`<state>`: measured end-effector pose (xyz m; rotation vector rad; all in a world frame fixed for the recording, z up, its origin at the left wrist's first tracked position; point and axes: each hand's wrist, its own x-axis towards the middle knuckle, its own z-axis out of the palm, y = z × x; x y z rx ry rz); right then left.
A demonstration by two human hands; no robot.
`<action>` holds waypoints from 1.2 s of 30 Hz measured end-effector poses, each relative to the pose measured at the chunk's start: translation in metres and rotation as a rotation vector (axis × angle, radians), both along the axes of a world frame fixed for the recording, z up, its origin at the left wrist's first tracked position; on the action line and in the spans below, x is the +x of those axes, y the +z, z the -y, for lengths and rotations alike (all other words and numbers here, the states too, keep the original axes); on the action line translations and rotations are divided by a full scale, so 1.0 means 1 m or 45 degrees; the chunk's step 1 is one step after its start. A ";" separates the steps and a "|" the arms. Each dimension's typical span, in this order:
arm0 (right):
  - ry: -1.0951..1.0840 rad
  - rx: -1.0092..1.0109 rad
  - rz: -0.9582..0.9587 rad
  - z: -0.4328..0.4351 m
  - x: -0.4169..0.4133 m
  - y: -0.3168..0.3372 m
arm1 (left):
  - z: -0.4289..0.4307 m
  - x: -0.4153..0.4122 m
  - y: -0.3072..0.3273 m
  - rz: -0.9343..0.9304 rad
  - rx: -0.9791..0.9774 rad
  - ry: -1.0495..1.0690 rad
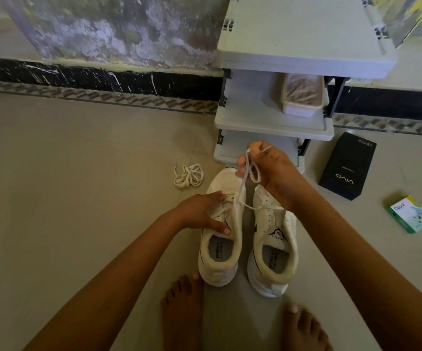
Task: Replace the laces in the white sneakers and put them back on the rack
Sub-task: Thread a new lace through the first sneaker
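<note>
My left hand pins the left shoe; my right hand, pinched shut above it, pulls the lace. Probably mid-lacing; threading the next eyelet comes next.

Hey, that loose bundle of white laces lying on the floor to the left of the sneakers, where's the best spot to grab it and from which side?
Pinch the loose bundle of flat white laces at its middle, where the loops cross, coming straight down from above. It lies flat on the beige tiled floor with bare floor all round, so a central pinch should gather most strands instead of trailing one end.
</note>
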<state>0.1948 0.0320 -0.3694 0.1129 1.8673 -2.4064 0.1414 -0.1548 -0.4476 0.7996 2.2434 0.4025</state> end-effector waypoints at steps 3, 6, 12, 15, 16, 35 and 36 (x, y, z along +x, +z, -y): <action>-0.034 0.959 0.155 0.015 0.000 -0.026 | 0.005 -0.004 0.004 0.113 0.013 0.025; 0.252 1.453 0.331 0.019 0.014 -0.060 | 0.011 -0.008 0.004 0.204 -0.004 -0.005; 0.156 1.610 0.093 0.011 0.016 -0.057 | 0.012 -0.006 -0.003 0.194 0.027 -0.024; 0.015 1.504 -0.025 0.001 0.001 -0.038 | 0.012 -0.007 -0.004 0.184 0.029 -0.048; 0.046 1.541 -0.037 0.001 -0.002 -0.036 | 0.012 -0.007 -0.004 0.190 0.034 -0.045; 0.103 0.942 0.262 0.008 0.006 -0.027 | 0.012 -0.005 -0.012 0.175 0.050 0.001; 0.193 1.210 0.303 0.014 0.010 -0.041 | 0.012 -0.004 -0.012 0.181 0.053 0.008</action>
